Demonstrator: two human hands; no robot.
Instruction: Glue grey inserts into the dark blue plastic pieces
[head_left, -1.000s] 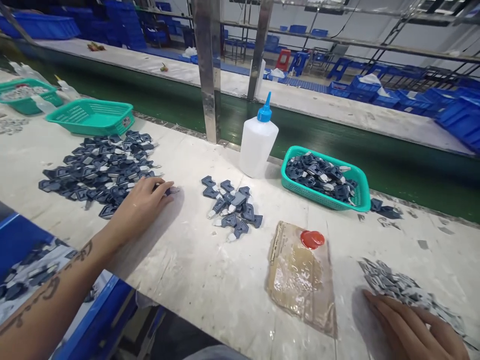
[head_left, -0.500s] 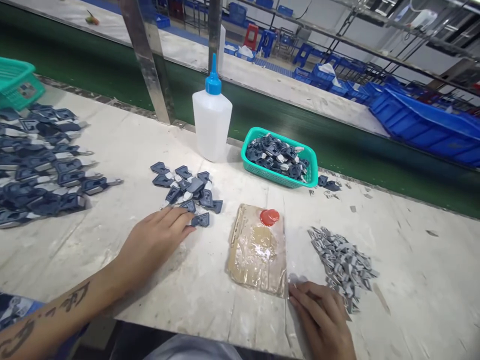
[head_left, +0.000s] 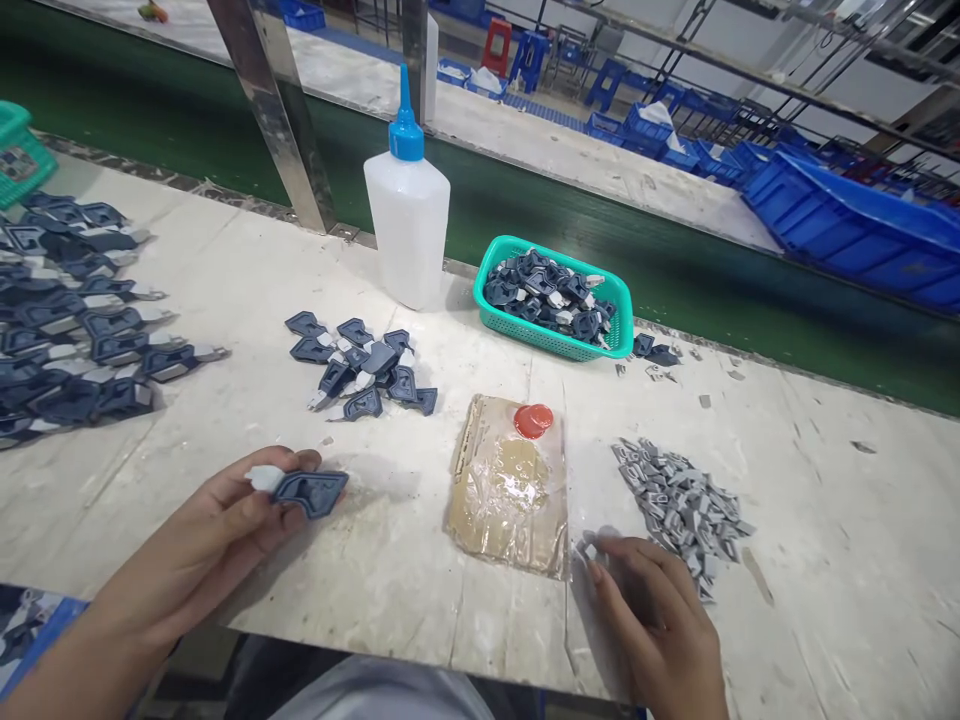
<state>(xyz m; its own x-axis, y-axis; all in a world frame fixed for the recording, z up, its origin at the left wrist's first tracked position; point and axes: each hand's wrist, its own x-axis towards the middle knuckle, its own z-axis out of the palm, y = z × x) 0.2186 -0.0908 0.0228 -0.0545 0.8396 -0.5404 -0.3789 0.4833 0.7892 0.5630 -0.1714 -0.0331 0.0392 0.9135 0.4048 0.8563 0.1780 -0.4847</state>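
The left hand [head_left: 217,530] pinches a dark blue part [head_left: 309,490] between thumb and fingers, its long axis level, pale tip pointing left. The right hand [head_left: 652,620] lies well to its right, fingers drawn together on a small grey piece [head_left: 589,548] beside the grey pile [head_left: 682,505]. The cardboard pad [head_left: 510,500] lies between both hands.

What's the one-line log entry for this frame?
left hand: holds dark blue part | right hand: pinching small grey piece beside grey pile

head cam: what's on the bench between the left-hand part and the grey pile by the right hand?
In the head view, a brown glue-smeared card with a red cap lies between the dark blue part and the grey pile.
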